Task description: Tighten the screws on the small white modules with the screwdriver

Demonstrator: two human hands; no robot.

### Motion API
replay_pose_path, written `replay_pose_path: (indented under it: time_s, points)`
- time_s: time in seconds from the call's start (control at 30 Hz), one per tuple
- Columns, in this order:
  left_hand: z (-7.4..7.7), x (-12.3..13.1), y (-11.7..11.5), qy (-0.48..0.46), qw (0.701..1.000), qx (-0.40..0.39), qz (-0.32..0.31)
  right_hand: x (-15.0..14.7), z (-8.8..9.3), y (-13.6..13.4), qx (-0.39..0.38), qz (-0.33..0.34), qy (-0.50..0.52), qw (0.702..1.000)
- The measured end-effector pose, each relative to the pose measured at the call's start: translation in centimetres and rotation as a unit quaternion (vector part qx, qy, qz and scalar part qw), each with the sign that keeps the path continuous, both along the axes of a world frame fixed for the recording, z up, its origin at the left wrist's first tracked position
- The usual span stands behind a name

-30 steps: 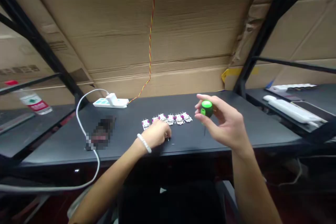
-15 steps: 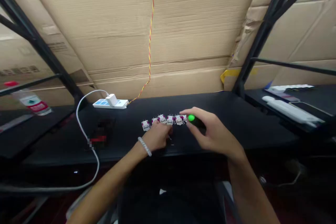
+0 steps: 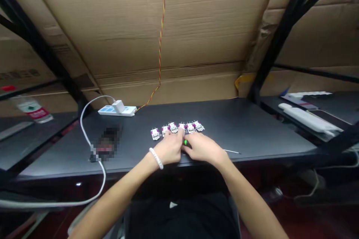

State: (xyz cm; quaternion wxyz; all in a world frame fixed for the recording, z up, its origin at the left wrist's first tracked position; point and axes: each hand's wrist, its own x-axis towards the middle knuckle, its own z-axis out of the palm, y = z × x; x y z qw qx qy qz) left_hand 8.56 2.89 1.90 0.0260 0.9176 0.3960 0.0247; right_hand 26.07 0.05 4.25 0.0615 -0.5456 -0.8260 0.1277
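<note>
Screwdriver [image 3: 185, 142] lies low on the black table [image 3: 252, 130], just on your side of the row of small white-and-magenta parts [image 3: 179, 128]. Your right hand [image 3: 204, 148] is folded over its handle, so only the green cap shows. Your left hand [image 3: 169, 148] presses alongside, fingers curled onto the tabletop; whether they pinch anything cannot be told.

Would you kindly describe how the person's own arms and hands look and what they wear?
Both forearms are bare, with no sleeves in view and no gloves on the left hand or right hand. A white beaded bracelet circles the left wrist.
</note>
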Motion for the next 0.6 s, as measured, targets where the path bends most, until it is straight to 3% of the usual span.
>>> replay_pose_path:
  time_s: [0.17, 0.4, 0.5, 0.6]
  points:
    - [0.0, -0.1, -0.1, 0.009, 1.000, -0.007, 0.005, -0.3, -0.6, 0.6, 0.009, 0.001, 0.000, 1.000]
    - [-0.5, -0.4, 0.3, -0.056, 0.998, 0.005, 0.038, -0.5, -0.4, 0.7, 0.041, -0.009, 0.019, 0.999]
    - [-0.3, -0.9, 0.5, -0.156, 0.987, 0.018, 0.042, -0.3, 0.0, 0.6, 0.059, -0.021, 0.029, 0.998]
    - [0.4, -1.6, 0.3, -0.293, 0.956, -0.004, 0.025, 0.1, 0.6, 0.2, 0.095, -0.023, 0.063, 0.993]
